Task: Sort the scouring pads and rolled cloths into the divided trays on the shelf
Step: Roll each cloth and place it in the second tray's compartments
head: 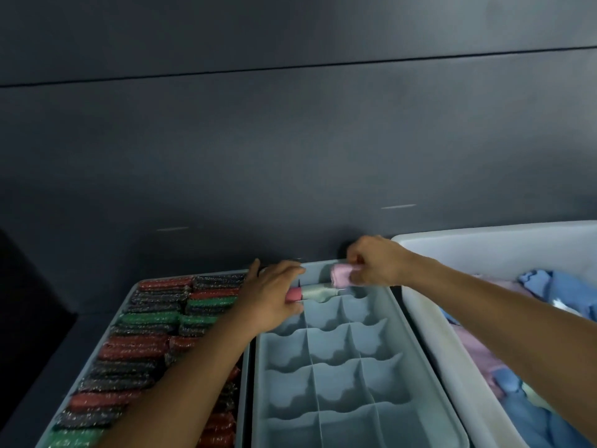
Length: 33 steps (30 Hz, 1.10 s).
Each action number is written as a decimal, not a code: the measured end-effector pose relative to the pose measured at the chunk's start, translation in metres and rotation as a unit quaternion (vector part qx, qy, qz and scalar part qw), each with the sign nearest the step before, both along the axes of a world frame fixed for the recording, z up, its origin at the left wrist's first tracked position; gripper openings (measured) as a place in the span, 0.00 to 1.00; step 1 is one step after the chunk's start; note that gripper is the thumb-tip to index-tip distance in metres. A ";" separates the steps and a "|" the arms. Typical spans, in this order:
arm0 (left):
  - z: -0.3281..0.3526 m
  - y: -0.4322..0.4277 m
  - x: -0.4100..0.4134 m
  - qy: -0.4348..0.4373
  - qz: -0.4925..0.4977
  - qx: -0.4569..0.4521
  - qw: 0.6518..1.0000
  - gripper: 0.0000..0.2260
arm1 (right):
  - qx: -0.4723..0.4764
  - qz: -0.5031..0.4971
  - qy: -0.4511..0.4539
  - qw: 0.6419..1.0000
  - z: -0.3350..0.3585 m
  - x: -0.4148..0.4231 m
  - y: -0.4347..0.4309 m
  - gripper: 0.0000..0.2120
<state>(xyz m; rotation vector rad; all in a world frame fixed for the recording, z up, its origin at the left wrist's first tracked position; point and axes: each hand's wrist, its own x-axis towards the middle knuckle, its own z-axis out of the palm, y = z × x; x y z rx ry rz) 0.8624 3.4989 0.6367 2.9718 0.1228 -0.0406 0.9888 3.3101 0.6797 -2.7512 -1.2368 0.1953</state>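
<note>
A pale blue divided tray [416,350] lies in the middle, most of its compartments bare. My left hand [271,295] rests at its far left corner, fingers curled over a red rolled cloth [293,294] that sits beside a pale green rolled cloth [315,292]. Over the far right compartments, my right hand [374,261] pinches a pink rolled cloth [343,275]. The grey tray on the left [129,294] is packed with rows of red, green and dark scouring pads [142,347].
A white bin [429,321] on the right holds loose blue and pink cloths [555,289]. A dark wall panel rises right behind the trays. The shelf's left side falls into shadow.
</note>
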 end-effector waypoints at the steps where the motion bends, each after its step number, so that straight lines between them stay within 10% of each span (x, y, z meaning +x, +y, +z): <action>1: -0.002 0.000 0.000 -0.002 -0.005 0.005 1.000 0.30 | -0.004 -0.004 -0.008 1.000 -0.001 0.001 0.000 0.06; 19: -0.015 0.003 -0.007 -0.021 -0.028 0.044 0.998 0.30 | -0.200 -0.024 -0.131 0.971 -0.027 -0.012 0.029 0.15; 24: -0.005 -0.001 -0.011 -0.008 -0.019 0.025 0.999 0.27 | -0.100 -0.028 -0.058 0.993 -0.010 -0.009 0.017 0.13; 29: 0.004 -0.025 -0.012 -0.064 0.004 -0.043 0.997 0.28 | 0.253 -0.051 0.006 0.966 0.036 0.000 -0.062 0.10; 33: 0.007 -0.086 -0.008 -0.133 -0.040 -0.190 0.972 0.25 | 0.149 -0.132 -0.017 0.980 0.024 0.020 -0.133 0.06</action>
